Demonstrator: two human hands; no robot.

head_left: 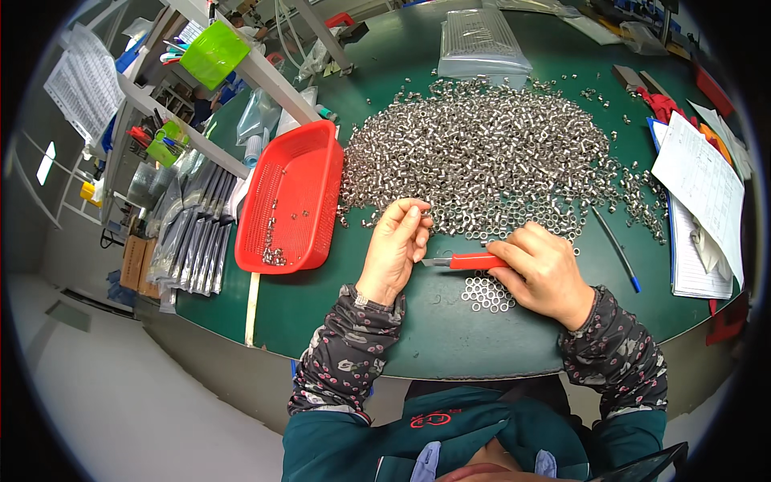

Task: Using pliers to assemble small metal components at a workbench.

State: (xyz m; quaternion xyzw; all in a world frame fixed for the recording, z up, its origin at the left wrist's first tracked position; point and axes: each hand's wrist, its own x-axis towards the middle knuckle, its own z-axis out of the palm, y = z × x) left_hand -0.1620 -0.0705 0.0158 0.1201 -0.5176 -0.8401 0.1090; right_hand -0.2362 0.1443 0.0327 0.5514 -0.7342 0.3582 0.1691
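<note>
My right hand [546,273] is wrapped round a red-handled utility knife [479,261], its blade pointing left toward my other hand. The fingers of my left hand [393,247] are curled, and a small metal ring [426,214] shows at the thumb and fingertips, partly hidden. Beyond both hands spreads a wide heap of small shiny metal rings [482,153]. A little group of loose rings [487,292] lies flat on the green table [450,345], just below the knife and beside my right hand.
Left of the heap, a red plastic basket [317,173] holds several rings. A blue-capped pen [618,249] and papers on a clipboard [699,177] lie to the right. A bagged stack [482,44] stands behind the heap. Packed bags [193,241] and a shelf with green bins [215,55] are at left.
</note>
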